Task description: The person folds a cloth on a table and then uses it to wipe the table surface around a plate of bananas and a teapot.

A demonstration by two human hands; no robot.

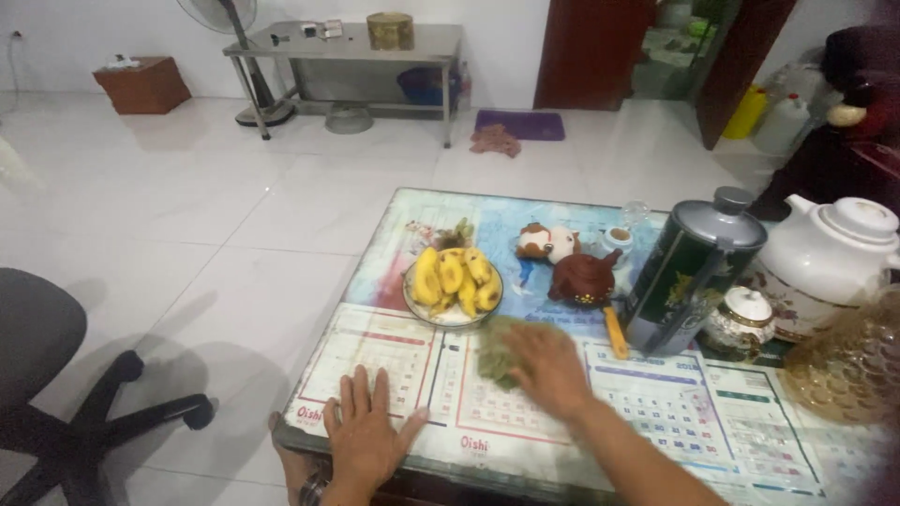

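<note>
Two hands rest on the glossy glass table (750, 468): left hand (364, 433) flat, fingers spread; right hand (548, 367) blurred, fingers together, pressing a crumpled green cloth (495, 351). Just beyond stand a banana plate (453, 284) and a dark cylindrical flask (692, 270).

Yellow bananas (456, 279) fill a pale plate (448, 319). Just behind the plate, the tabletop (403, 253) shows faded blue under glass; in front of it lie white calendar sheets (675, 403) with red grids. Right of the plate, a blurred, seemingly olive-green cloth (495, 351), a dark brown teapot (583, 278), a dark green flask (689, 272) with gold flowers.
</note>
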